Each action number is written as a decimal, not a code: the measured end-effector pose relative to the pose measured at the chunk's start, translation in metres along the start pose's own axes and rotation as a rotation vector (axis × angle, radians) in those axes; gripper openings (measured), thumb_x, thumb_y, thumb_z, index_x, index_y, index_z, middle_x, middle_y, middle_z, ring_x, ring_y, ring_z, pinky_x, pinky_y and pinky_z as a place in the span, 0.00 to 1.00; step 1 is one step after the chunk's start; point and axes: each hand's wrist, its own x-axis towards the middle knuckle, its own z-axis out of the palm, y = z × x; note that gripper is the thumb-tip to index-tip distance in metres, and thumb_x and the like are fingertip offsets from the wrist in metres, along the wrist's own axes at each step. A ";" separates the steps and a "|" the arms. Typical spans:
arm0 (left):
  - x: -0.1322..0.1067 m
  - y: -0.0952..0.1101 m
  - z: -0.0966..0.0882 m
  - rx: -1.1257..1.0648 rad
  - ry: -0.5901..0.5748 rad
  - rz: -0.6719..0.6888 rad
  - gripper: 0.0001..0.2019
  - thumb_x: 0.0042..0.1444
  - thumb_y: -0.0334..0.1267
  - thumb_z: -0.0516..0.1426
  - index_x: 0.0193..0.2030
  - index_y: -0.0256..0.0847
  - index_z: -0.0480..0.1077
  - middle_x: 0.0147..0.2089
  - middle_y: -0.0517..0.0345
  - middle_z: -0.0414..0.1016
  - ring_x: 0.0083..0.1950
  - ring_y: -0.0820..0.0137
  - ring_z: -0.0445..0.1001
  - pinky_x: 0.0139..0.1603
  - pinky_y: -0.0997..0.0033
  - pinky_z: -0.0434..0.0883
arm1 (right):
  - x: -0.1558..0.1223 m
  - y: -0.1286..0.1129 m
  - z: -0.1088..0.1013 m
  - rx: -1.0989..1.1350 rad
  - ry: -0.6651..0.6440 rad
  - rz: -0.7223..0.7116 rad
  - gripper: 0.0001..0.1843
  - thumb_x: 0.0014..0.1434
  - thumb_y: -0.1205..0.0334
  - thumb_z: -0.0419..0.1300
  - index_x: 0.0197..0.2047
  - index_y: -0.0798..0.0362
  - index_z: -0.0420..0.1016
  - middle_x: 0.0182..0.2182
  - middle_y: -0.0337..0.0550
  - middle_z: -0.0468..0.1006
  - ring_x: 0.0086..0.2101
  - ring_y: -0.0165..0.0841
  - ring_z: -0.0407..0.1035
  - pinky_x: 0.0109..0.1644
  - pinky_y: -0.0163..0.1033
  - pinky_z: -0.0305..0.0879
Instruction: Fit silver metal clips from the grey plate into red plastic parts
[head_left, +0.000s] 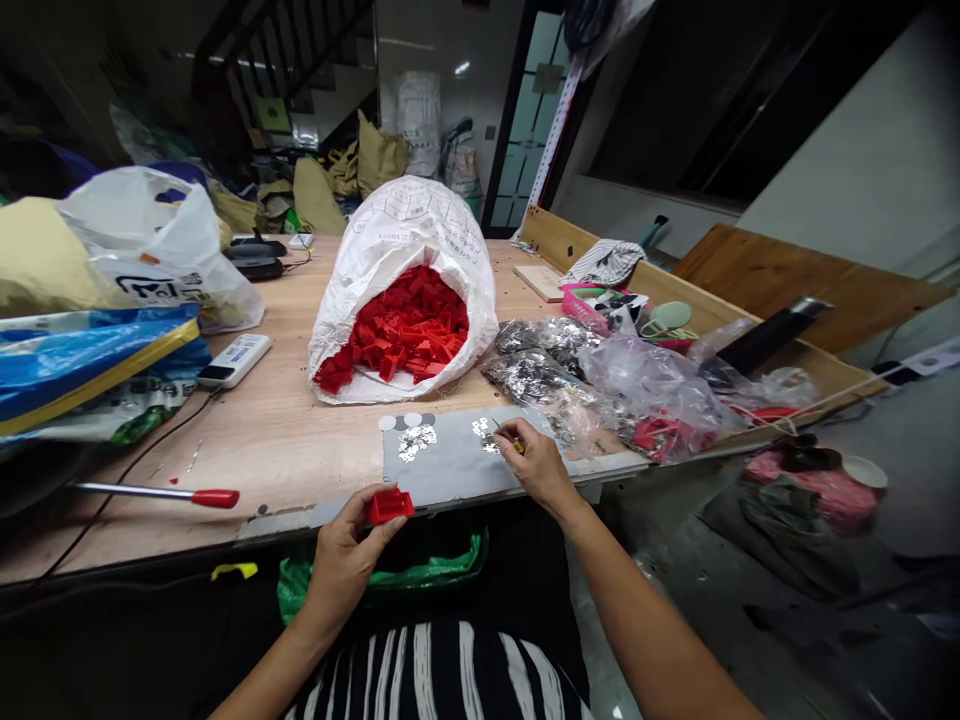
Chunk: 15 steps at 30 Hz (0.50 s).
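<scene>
Now, left hand [351, 552]: fingers clamped on red part [391, 506], at table's [289, 400] front edge.
Right hand [543, 470]: fingers pinching slim tool [519, 445].
Silver pieces [485, 435]: beside tool, likely mid-pickup; next calls for steady tip.

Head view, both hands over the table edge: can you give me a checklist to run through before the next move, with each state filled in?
1. Left hand has a grip on the red part: ok, held between thumb and fingers.
2. Right hand has the thin tool: ok, pinched in the fingertips.
3. Silver pieces near the right hand: ok, two piles on the grey sheet.
4. A silver piece on the tool's tip: cannot tell, too small.
5. White sack open: ok, its mouth shows many red parts.
</scene>
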 end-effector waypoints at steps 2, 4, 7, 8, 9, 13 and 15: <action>-0.001 0.003 0.000 0.093 0.032 0.054 0.19 0.48 0.41 0.64 0.48 0.44 0.73 0.45 0.55 0.79 0.46 0.61 0.77 0.52 0.65 0.70 | -0.011 -0.025 0.007 0.147 -0.096 -0.022 0.09 0.60 0.55 0.55 0.37 0.52 0.70 0.30 0.39 0.76 0.31 0.31 0.69 0.36 0.33 0.63; -0.001 0.007 0.000 0.166 0.060 0.106 0.19 0.48 0.41 0.64 0.49 0.46 0.74 0.47 0.55 0.79 0.47 0.60 0.76 0.53 0.65 0.69 | -0.023 -0.050 0.015 0.233 -0.188 -0.063 0.08 0.60 0.56 0.55 0.36 0.52 0.70 0.30 0.38 0.76 0.31 0.30 0.69 0.35 0.33 0.62; -0.002 0.010 0.000 0.223 0.061 0.160 0.19 0.48 0.41 0.64 0.49 0.47 0.74 0.49 0.56 0.78 0.50 0.59 0.75 0.56 0.64 0.67 | -0.035 -0.077 0.025 0.287 -0.276 -0.115 0.06 0.60 0.59 0.56 0.36 0.52 0.71 0.30 0.38 0.76 0.30 0.29 0.69 0.35 0.32 0.62; -0.003 0.011 0.000 0.226 0.057 0.171 0.19 0.49 0.40 0.64 0.49 0.47 0.74 0.49 0.56 0.78 0.51 0.59 0.75 0.57 0.63 0.67 | -0.038 -0.082 0.028 0.285 -0.293 -0.137 0.05 0.60 0.60 0.56 0.36 0.51 0.71 0.30 0.38 0.76 0.30 0.29 0.69 0.35 0.32 0.62; -0.003 0.012 0.000 0.218 0.055 0.179 0.18 0.48 0.40 0.64 0.49 0.48 0.74 0.49 0.56 0.78 0.52 0.59 0.74 0.58 0.63 0.66 | -0.039 -0.085 0.031 0.275 -0.302 -0.162 0.05 0.60 0.61 0.56 0.36 0.51 0.71 0.30 0.38 0.76 0.30 0.29 0.69 0.35 0.32 0.62; -0.005 0.017 0.000 0.134 0.056 0.187 0.18 0.45 0.37 0.65 0.46 0.48 0.76 0.49 0.57 0.78 0.57 0.57 0.71 0.63 0.62 0.61 | -0.041 -0.086 0.043 0.211 -0.297 -0.267 0.04 0.60 0.66 0.55 0.38 0.52 0.71 0.31 0.41 0.75 0.31 0.31 0.69 0.37 0.34 0.63; -0.005 0.019 0.000 0.111 0.047 0.197 0.18 0.45 0.35 0.66 0.45 0.48 0.77 0.47 0.57 0.79 0.58 0.57 0.70 0.65 0.62 0.60 | -0.041 -0.085 0.046 0.201 -0.299 -0.300 0.05 0.59 0.67 0.56 0.38 0.52 0.71 0.32 0.42 0.75 0.33 0.31 0.69 0.38 0.34 0.63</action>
